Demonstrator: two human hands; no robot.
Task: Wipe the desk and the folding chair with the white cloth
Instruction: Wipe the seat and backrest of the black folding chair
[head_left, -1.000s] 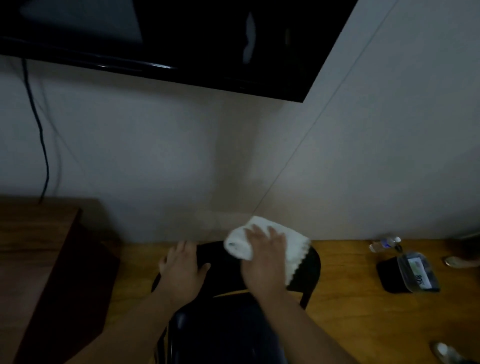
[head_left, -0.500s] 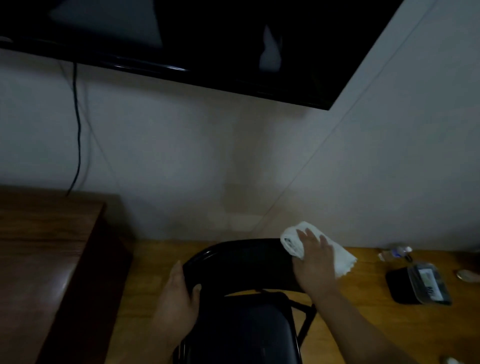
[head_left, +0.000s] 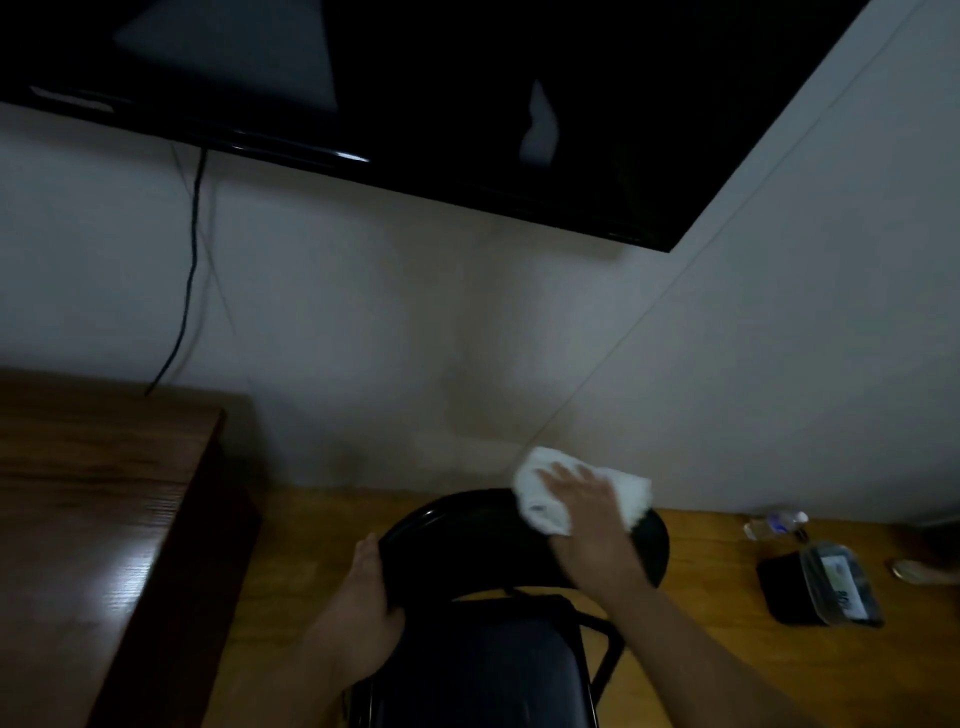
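Right now your right hand (head_left: 584, 512) has its fingers spread fairly flat, pressing the bunched white cloth (head_left: 558, 496) onto the top right of the curved backrest of the black metal folding chair (head_left: 470, 551). Your left hand (head_left: 371, 595) grips the backrest's left edge, thumb hooked round the front. Biggest risk I'd guess: lean hard on that top rail and a folding chair can tip or start to fold, so keep that left grip firm. The cloth hangs over the back edge with nothing curled round it, so a fast swipe could let it slide off behind the chair. Also watch the floor on your right: a small clear bottle (head_left: 774, 522) and a black pouch with a clear case on it (head_left: 818, 587) sit near the chair legs. The brown wooden desk (head_left: 78, 493) is off to your left, not touched at this moment.
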